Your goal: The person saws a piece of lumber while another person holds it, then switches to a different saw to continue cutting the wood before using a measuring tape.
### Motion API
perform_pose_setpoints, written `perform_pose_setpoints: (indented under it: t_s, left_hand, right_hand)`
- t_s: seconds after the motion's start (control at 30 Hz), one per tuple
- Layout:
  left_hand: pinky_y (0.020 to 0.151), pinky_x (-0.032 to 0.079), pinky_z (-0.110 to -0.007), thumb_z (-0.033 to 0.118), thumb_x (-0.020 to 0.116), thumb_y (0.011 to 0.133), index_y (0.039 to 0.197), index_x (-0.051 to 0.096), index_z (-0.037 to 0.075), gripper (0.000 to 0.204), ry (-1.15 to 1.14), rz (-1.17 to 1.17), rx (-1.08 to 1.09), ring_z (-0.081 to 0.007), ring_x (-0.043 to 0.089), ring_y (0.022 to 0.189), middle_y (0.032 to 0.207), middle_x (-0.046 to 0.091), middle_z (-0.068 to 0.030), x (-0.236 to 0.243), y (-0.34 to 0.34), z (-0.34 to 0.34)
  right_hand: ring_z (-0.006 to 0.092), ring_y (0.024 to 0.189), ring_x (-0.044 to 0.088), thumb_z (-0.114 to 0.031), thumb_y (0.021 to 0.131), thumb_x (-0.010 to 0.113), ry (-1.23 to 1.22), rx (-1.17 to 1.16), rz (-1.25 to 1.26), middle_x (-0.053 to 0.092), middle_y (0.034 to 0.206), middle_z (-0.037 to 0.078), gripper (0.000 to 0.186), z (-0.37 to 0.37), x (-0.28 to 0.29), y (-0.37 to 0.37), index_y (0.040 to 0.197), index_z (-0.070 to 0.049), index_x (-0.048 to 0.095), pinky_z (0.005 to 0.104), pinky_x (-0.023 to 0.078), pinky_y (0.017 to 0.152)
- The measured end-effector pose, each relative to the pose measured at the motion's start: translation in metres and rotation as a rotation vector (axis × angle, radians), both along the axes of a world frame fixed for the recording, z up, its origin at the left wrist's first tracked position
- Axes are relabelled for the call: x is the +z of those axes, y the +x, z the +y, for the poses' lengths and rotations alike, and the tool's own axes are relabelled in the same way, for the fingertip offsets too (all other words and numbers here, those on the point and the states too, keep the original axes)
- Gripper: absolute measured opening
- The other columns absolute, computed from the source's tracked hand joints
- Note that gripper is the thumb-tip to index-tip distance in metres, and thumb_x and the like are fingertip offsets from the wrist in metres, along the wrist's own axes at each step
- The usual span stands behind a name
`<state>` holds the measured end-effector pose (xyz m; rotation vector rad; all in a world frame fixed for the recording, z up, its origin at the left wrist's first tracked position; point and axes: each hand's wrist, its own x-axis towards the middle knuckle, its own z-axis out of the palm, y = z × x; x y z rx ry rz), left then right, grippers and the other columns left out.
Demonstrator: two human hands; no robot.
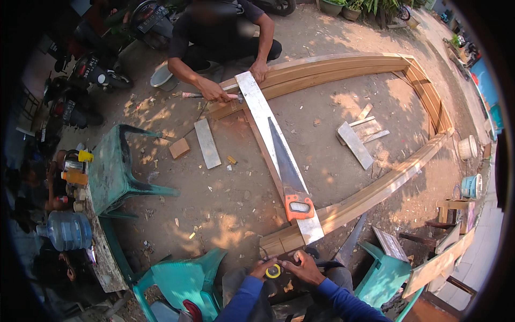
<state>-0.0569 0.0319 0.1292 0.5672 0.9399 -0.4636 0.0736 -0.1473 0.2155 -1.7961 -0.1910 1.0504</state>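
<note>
My left hand (pixel 262 268) and my right hand (pixel 307 269) come together over my lap, fingers bent and closed. A thin dark thing seems to run between their fingertips, too small to name. Just under them, by the left fingers, is a small round yellow-rimmed object (pixel 273 271), perhaps a tape measure; whether it is held I cannot tell. Ahead, a handsaw (pixel 287 161) with an orange handle lies on a whitish board (pixel 265 121) that spans the wooden frame (pixel 343 212). At its far end a co-worker (pixel 214 43) crouches, gripping a hammer (pixel 193 95).
Green plastic chairs stand at left (pixel 115 166), near left (pixel 182 282) and near right (pixel 383 276). Loose boards (pixel 355 145) and a wood block (pixel 179 148) lie on the ground. A water jug (pixel 70 231) sits at left, buckets (pixel 471 187) at right. Motorcycles (pixel 96 72) are parked far left.
</note>
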Motion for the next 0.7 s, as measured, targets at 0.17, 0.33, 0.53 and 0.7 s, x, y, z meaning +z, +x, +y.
perform_pose_setpoints:
  t_s: [0.17, 0.33, 0.53, 0.7]
  left_hand:
    - [0.076, 0.063, -0.048, 0.021, 0.067, 0.096, 0.120, 0.059, 0.004, 0.031, -0.157, 0.097, 0.129, -0.0326, 0.072, 0.089, 0.100, 0.070, -0.0138, 0.111, -0.074, 0.030]
    - [0.066, 0.062, -0.043, 0.029, 0.074, 0.092, 0.115, 0.062, 0.003, 0.036, 0.026, 0.203, 0.009, -0.0315, 0.073, 0.081, 0.093, 0.069, -0.0128, 0.213, -0.106, 0.025]
    - [0.073, 0.054, -0.028, 0.030, 0.082, 0.085, 0.102, 0.072, 0.003, 0.033, 0.442, 0.240, -0.294, -0.0155, 0.071, 0.083, 0.092, 0.074, -0.0065, 0.251, -0.154, 0.024]
    - [0.081, 0.053, -0.034, 0.053, 0.083, 0.075, 0.106, 0.077, 0.008, 0.054, 0.533, 0.348, -0.559, -0.0192, 0.070, 0.092, 0.096, 0.075, -0.0060, 0.319, -0.148, 0.025]
  right_hand:
    - [0.0122, 0.079, 0.051, -0.037, 0.084, 0.082, -0.207, -0.120, -0.038, 0.060, 0.086, 0.005, 0.045, -0.041, 0.130, -0.044, 0.087, 0.000, 0.056, 0.0284, 0.043, 0.069]
    - [0.0104, 0.062, 0.051, -0.040, 0.085, 0.080, -0.337, -0.361, 0.028, 0.057, 0.071, 0.003, 0.045, -0.108, 0.165, -0.068, 0.076, -0.005, 0.053, 0.0276, 0.046, 0.057]
    - [0.0128, 0.060, 0.053, -0.041, 0.084, 0.079, -0.557, -0.398, 0.014, 0.053, 0.068, 0.004, 0.051, -0.170, 0.164, -0.075, 0.070, -0.006, 0.044, 0.0317, 0.046, 0.054]
    - [0.0218, 0.064, 0.065, -0.049, 0.081, 0.078, -0.841, -0.227, -0.043, 0.066, 0.078, 0.015, 0.054, -0.240, 0.167, -0.090, 0.083, 0.003, 0.065, 0.0357, 0.050, 0.058]
